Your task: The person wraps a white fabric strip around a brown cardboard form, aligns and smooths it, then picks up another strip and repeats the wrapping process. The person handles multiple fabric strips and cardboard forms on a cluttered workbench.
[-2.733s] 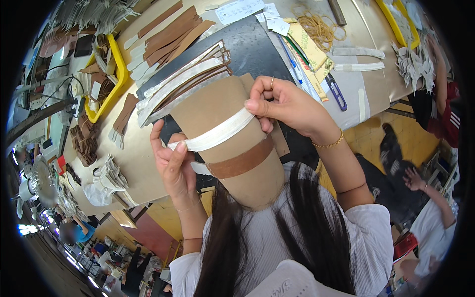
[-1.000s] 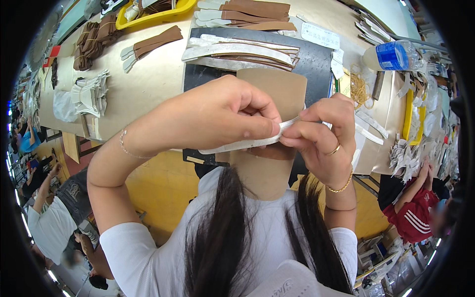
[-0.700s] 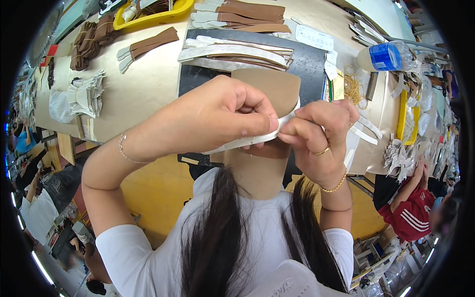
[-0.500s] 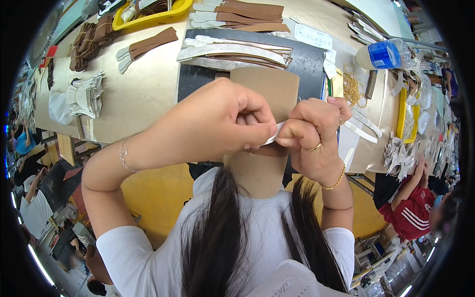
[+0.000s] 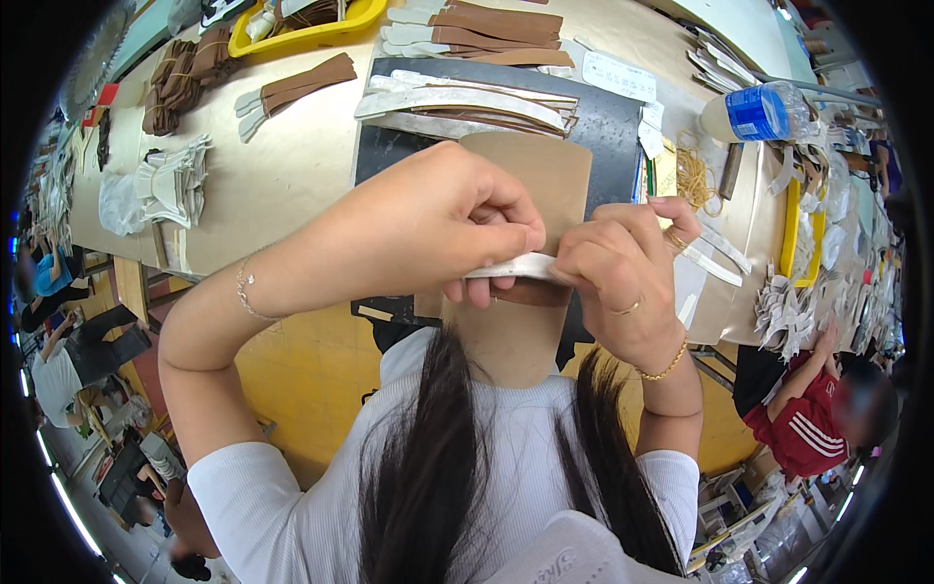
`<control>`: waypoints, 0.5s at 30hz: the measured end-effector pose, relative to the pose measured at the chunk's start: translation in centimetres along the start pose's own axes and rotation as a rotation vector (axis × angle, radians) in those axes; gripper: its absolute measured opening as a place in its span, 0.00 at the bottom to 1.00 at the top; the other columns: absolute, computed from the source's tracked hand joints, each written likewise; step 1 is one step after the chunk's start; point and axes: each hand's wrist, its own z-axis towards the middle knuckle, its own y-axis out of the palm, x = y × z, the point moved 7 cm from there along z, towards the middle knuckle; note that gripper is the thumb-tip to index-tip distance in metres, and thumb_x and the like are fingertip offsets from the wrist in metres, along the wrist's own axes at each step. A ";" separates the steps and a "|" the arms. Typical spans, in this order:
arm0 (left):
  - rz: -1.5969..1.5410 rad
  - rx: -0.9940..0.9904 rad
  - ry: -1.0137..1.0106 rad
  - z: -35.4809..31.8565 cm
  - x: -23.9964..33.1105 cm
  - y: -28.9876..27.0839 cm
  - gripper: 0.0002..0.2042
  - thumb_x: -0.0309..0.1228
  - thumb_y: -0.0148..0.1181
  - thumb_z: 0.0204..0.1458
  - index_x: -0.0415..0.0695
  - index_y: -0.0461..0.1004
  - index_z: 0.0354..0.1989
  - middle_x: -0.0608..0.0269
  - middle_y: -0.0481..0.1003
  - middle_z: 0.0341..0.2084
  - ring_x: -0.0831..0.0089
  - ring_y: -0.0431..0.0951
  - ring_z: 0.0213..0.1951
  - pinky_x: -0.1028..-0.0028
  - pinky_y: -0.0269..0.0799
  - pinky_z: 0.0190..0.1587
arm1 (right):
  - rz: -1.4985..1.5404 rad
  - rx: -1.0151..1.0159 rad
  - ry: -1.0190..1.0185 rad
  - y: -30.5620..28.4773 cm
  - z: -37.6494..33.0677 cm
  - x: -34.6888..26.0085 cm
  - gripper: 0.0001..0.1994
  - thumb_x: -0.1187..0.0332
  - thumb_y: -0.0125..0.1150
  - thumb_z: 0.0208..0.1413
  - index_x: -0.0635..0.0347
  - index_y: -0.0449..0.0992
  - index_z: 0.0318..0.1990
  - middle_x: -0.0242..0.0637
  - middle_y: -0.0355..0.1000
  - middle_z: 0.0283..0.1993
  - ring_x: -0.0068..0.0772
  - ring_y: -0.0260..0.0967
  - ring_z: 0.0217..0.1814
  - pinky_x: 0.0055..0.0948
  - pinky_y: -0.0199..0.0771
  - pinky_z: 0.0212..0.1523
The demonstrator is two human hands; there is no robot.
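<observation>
Left hand and right hand pinch one white strip.

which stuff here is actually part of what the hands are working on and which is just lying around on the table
In hand:
- white strip, pinched by left hand and right hand
- brown strip under it
- tan board behind both

Lying about:
- water bottle
- yellow tray
- stacked strips on the dark mat
- rubber bands
- white pieces
</observation>
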 end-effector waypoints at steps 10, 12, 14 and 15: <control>-0.023 -0.068 0.092 0.0 -0.2 -0.3 0.10 0.23 0.53 0.53 0.33 0.67 0.42 0.58 0.75 0.24 0.75 0.79 0.24 0.78 0.74 0.24 | 0.200 0.000 0.205 -0.8 0.4 1.0 0.10 0.71 0.68 0.42 0.50 0.74 0.34 0.29 0.70 0.35 0.33 0.65 0.39 0.36 0.54 0.49; 0.013 -0.060 0.082 -0.3 -0.4 -0.3 0.10 0.22 0.53 0.52 0.33 0.67 0.42 0.58 0.75 0.24 0.75 0.79 0.24 0.78 0.74 0.23 | 0.241 -0.098 0.285 -0.6 -0.4 1.5 0.09 0.69 0.69 0.42 0.52 0.76 0.32 0.32 0.68 0.37 0.33 0.64 0.41 0.33 0.55 0.49; 0.047 -0.054 0.078 -0.5 -0.3 -0.1 0.10 0.23 0.53 0.53 0.33 0.67 0.42 0.59 0.75 0.24 0.75 0.79 0.24 0.78 0.74 0.23 | 0.284 -0.099 0.336 -0.2 -0.7 1.5 0.09 0.68 0.70 0.40 0.53 0.76 0.31 0.32 0.67 0.38 0.34 0.64 0.43 0.32 0.56 0.48; 0.063 -0.046 0.075 -0.6 -0.2 -0.1 0.09 0.23 0.53 0.53 0.34 0.67 0.42 0.59 0.75 0.24 0.75 0.79 0.24 0.78 0.74 0.23 | 0.309 -0.099 0.357 0.0 -0.7 1.4 0.10 0.68 0.71 0.39 0.54 0.77 0.30 0.32 0.66 0.38 0.34 0.64 0.44 0.31 0.56 0.48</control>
